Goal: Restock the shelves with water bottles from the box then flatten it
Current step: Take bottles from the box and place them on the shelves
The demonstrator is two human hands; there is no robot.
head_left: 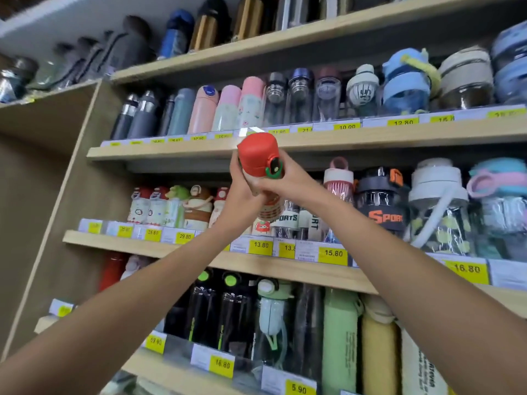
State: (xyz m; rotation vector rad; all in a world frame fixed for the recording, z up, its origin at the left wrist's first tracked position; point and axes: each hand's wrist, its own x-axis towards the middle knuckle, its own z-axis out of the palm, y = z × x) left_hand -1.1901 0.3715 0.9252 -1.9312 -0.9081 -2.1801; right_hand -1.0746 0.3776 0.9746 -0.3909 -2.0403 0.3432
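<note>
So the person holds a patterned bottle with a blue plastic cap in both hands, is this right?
No: the head view shows a red plastic cap, not blue. The left hand and right hand do hold the patterned bottle.

Left hand (242, 192): raised, gripping red-lidded cream bottle (257, 151) from the left.
Right hand (286, 182): raised, gripping its right side.

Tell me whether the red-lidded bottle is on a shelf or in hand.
In hand: left hand and right hand grip the red-lidded bottle in front of the shelves.
</note>
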